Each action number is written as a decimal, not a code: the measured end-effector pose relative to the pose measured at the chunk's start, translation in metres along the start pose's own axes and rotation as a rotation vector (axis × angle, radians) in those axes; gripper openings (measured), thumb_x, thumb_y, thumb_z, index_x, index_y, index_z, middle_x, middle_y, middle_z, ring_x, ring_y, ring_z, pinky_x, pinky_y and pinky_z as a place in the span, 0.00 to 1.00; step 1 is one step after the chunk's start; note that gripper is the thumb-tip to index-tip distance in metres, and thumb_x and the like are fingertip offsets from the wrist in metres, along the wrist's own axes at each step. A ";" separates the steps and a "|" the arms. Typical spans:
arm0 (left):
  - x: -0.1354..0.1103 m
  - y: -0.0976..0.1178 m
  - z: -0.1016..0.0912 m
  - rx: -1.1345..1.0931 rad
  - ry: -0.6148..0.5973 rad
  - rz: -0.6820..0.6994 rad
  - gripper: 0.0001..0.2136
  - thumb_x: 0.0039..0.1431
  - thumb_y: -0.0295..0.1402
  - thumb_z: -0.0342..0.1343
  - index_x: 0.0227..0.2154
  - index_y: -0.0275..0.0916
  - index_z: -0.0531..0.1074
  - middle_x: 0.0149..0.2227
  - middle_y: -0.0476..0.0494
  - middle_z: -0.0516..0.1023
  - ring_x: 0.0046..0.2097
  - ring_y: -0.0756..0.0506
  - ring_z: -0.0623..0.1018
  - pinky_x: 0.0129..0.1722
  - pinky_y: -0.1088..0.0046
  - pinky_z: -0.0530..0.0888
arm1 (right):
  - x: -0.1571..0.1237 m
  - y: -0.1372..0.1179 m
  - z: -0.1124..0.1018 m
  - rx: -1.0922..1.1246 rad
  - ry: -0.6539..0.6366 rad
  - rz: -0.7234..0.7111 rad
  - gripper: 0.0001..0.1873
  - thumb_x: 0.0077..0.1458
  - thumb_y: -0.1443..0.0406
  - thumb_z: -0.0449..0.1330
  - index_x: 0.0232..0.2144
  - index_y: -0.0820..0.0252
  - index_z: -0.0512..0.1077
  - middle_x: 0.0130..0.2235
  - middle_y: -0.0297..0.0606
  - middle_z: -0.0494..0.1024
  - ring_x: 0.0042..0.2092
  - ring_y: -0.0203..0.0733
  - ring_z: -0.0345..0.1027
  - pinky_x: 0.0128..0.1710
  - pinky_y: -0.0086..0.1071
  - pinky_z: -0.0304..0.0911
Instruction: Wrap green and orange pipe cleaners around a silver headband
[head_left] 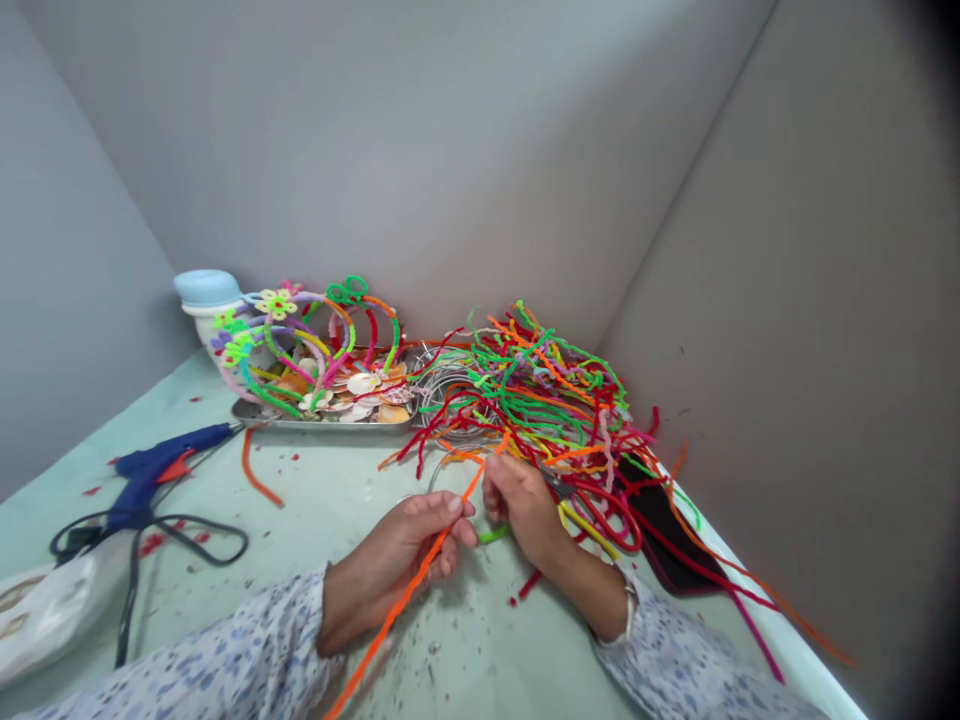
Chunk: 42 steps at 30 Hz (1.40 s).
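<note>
A long orange pipe cleaner [401,605] runs from the bottom edge up between my hands. My left hand [397,550] pinches it between thumb and fingers. My right hand [529,505] is closed at the upper part of the pipe cleaner, whose tip sticks up past the thumb. A thin wire hoop [435,472] curves behind the fingers, with orange along its top. A short green fuzzy length [493,536] shows below the right fingers. How the orange joins the hoop is partly hidden by my fingers.
Loose pipe cleaners [540,390] pile at the back right, beside wire coils [454,385] and a dark phone-like slab [671,540]. A metal tray [337,426] holds shells and flowered hoops [276,305]. A blue glue gun [146,475], its cord and a white pack [64,600] lie left.
</note>
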<state>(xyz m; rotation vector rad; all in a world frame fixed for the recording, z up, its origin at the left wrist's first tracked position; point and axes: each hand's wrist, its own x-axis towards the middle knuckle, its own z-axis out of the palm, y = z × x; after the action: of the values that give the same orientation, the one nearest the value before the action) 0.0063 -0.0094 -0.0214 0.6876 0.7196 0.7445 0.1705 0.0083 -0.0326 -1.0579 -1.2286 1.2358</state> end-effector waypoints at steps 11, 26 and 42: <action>-0.001 -0.003 0.002 0.094 -0.005 0.010 0.12 0.55 0.38 0.62 0.28 0.32 0.72 0.25 0.46 0.78 0.17 0.57 0.70 0.16 0.86 0.64 | -0.004 -0.004 0.005 -0.102 -0.130 -0.004 0.25 0.54 0.48 0.58 0.16 0.57 0.62 0.16 0.27 0.62 0.18 0.33 0.54 0.19 0.29 0.52; -0.004 -0.002 0.001 -0.136 -0.106 -0.100 0.07 0.56 0.32 0.61 0.32 0.30 0.74 0.21 0.49 0.76 0.14 0.58 0.69 0.12 0.87 0.61 | -0.009 -0.006 0.003 -0.035 -0.107 -0.025 0.20 0.55 0.51 0.57 0.19 0.58 0.63 0.19 0.30 0.67 0.22 0.33 0.58 0.23 0.28 0.55; -0.004 -0.002 0.003 -0.064 -0.084 -0.099 0.11 0.53 0.36 0.63 0.32 0.31 0.74 0.21 0.49 0.76 0.15 0.57 0.70 0.13 0.86 0.62 | -0.001 0.000 -0.002 0.045 0.128 -0.018 0.22 0.54 0.49 0.58 0.20 0.58 0.62 0.19 0.28 0.63 0.22 0.32 0.56 0.22 0.27 0.54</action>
<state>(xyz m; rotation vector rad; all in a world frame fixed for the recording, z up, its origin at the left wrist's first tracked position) 0.0071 -0.0144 -0.0198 0.6171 0.6458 0.6419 0.1723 0.0073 -0.0325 -1.0740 -1.1057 1.1586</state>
